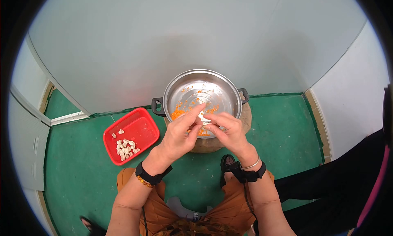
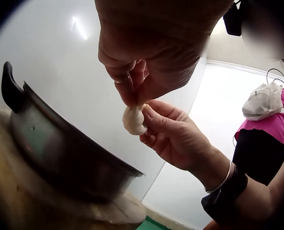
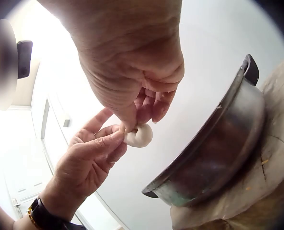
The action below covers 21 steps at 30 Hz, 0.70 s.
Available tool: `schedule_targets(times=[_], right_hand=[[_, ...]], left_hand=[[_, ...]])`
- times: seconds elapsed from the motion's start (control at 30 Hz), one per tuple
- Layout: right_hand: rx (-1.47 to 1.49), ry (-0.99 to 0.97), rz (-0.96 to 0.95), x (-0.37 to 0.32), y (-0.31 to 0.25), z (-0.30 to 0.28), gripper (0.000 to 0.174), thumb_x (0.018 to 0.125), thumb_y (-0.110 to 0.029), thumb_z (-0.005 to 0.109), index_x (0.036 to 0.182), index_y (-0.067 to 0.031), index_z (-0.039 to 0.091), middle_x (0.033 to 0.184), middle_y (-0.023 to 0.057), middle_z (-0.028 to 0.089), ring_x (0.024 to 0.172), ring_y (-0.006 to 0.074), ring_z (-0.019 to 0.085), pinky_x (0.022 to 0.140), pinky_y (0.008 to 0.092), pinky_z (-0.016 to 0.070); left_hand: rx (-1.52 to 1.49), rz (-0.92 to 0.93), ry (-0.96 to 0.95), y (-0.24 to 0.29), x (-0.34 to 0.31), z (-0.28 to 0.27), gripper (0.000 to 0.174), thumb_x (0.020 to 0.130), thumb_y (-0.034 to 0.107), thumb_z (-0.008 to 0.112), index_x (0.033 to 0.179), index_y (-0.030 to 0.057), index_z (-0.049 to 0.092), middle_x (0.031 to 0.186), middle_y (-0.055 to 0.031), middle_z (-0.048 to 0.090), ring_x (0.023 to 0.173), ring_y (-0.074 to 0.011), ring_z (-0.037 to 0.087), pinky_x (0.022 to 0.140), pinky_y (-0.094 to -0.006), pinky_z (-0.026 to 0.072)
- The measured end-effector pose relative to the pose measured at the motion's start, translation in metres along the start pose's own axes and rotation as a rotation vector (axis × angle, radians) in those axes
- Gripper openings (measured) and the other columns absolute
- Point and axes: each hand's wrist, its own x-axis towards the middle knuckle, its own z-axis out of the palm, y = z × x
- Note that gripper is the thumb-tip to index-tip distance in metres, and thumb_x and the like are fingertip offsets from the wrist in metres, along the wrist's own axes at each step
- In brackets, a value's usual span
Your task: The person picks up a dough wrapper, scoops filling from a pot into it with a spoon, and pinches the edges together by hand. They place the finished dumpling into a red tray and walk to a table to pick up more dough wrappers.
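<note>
A small white folded dumpling (image 2: 133, 120) is pinched between the fingertips of both hands, above the steel pot (image 1: 200, 78). In the head view the left hand (image 1: 178, 132) comes from the left and the right hand (image 1: 230, 133) from the right, meeting over the pot's near side. The right wrist view shows the dumpling (image 3: 139, 136) rounded and curled, with the right hand (image 3: 137, 72) above it and the left hand (image 3: 91, 158) at its side. Orange bits (image 1: 177, 113) lie in the pot; the hands partly hide its inside.
To the left on the green floor (image 1: 77, 154) sits a red tray (image 1: 141, 129) holding several white dumplings (image 1: 126, 150). The pot stands on a round wooden block (image 1: 245, 119) close to a grey wall (image 1: 196, 35). Another person's dark-clothed leg (image 1: 327, 187) is at the right.
</note>
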Motion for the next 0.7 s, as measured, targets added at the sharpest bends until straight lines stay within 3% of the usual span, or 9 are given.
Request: schedule_targets(times=[0.07,0.17,0.3,0.4,0.57,0.6,0.7], right_hand=[[-0.028,-0.027,-0.039,-0.001,0.003,0.0,0.023,0.075,-0.004,0.068,0.098,-0.0033,0.065,0.082,0.011,0.063,0.073,0.0229,0.061,0.065,0.0306,0.0497],[-0.05,-0.057,-0.062,-0.001,0.004,0.0,0.023,0.076,-0.004,0.068,0.098,-0.0035,0.065,0.083,0.0116,0.063,0.074,0.0236,0.061,0.066,0.0312,0.0497],[-0.009,-0.056,-0.013,0.001,-0.002,-0.001,0.022,0.075,-0.005,0.068,0.097,-0.0034,0.065,0.083,0.0116,0.063,0.075,0.0246,0.062,0.066,0.0318,0.0498],[0.003,-0.032,-0.048,0.001,-0.001,0.0,0.021,0.076,-0.005,0.069,0.097,-0.0032,0.067,0.08,0.0084,0.062,0.07,0.0182,0.06,0.062,0.0283,0.0479],[-0.039,-0.085,-0.017,0.0,-0.003,-0.002,0.016,0.076,-0.005,0.068,0.091,-0.0028,0.067,0.078,0.0086,0.063,0.071,0.0181,0.06,0.062,0.0282,0.0475],[-0.044,-0.097,-0.002,0.001,-0.004,-0.002,0.014,0.076,-0.005,0.068,0.09,-0.0027,0.067,0.078,0.0087,0.063,0.071,0.0182,0.06,0.063,0.0283,0.0475],[-0.017,-0.079,-0.018,0.002,-0.004,-0.001,0.012,0.076,-0.006,0.068,0.088,-0.0027,0.067,0.078,0.0089,0.063,0.072,0.0184,0.06,0.064,0.0289,0.0476]], left_hand=[[0.001,0.003,-0.027,0.001,0.001,-0.001,0.056,0.076,-0.013,0.054,0.128,0.0024,0.045,0.083,-0.0136,0.06,0.077,-0.023,0.062,0.069,-0.0309,0.051],[0.058,0.087,-0.044,0.001,0.003,-0.001,0.058,0.075,-0.013,0.054,0.13,0.0017,0.043,0.083,-0.0136,0.058,0.076,-0.0235,0.06,0.071,-0.0314,0.0506],[0.047,0.093,-0.059,0.007,0.005,-0.002,0.065,0.074,-0.013,0.055,0.134,0.0015,0.037,0.086,-0.0141,0.056,0.074,-0.0225,0.057,0.069,-0.0321,0.0507],[0.016,0.067,-0.068,0.014,0.006,-0.005,0.071,0.073,-0.013,0.054,0.138,0.0023,0.03,0.088,-0.0138,0.054,0.074,-0.0221,0.056,0.068,-0.0313,0.0509],[-0.012,0.059,-0.074,0.012,0.006,-0.006,0.077,0.072,-0.014,0.052,0.141,0.0036,0.022,0.089,-0.0119,0.051,0.073,-0.0212,0.054,0.067,-0.0302,0.0513],[0.058,0.102,-0.079,0.01,0.008,-0.008,0.08,0.073,-0.011,0.055,0.143,0.0059,0.02,0.088,-0.0073,0.053,0.078,-0.0146,0.055,0.069,-0.0261,0.0513],[-0.009,-0.002,-0.107,0.013,0.008,-0.008,0.08,0.073,-0.011,0.054,0.143,0.0074,0.019,0.088,-0.0069,0.053,0.078,-0.0141,0.055,0.069,-0.026,0.0507]])
